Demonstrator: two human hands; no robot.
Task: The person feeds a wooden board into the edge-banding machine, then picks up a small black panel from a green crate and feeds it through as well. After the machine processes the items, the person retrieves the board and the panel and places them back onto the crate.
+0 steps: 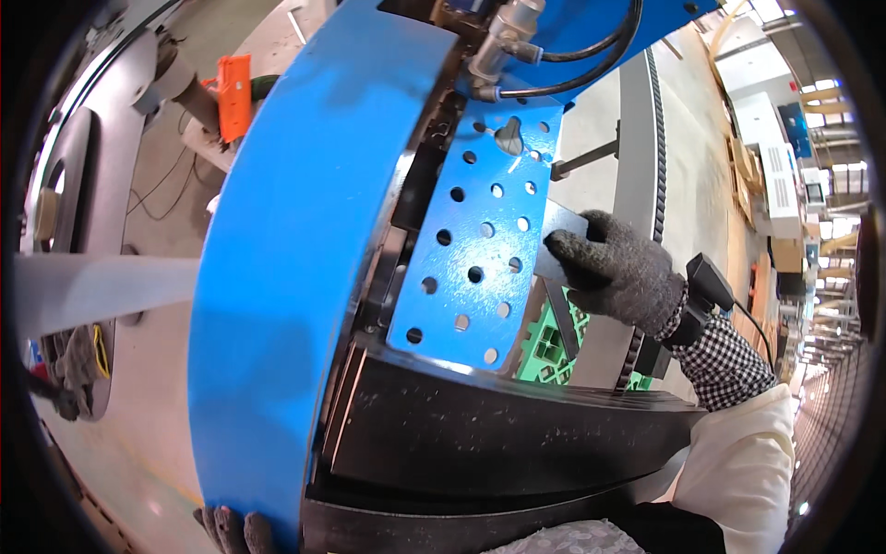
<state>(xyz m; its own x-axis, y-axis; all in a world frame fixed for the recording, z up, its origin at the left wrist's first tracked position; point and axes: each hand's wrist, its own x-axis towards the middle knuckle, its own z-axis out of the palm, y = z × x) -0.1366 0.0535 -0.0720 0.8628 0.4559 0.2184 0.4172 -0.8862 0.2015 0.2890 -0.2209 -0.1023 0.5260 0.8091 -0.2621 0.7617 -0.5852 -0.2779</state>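
Observation:
My right hand (628, 272), in a dark grey knit glove, pinches a flat grey metal plate (561, 222) between thumb and fingers. That piece lies against the right edge of a blue perforated plate (475, 249); its far end is hard to make out. At the lower left, the gloved fingertips of my left hand (235, 531) lie on the near end of a long, curved-looking blue cover (286, 240). The rest of that hand is out of the picture. Between cover and perforated plate runs a dark gap with machine parts.
Above the perforated plate sits a metal cylinder (508, 37) with black hoses (591, 69). Black machine panels (498, 439) stand nearest me. Right of the plate are a green plastic crate (554, 346) and a grey rail (637, 148). An orange object (234, 97) stands far left.

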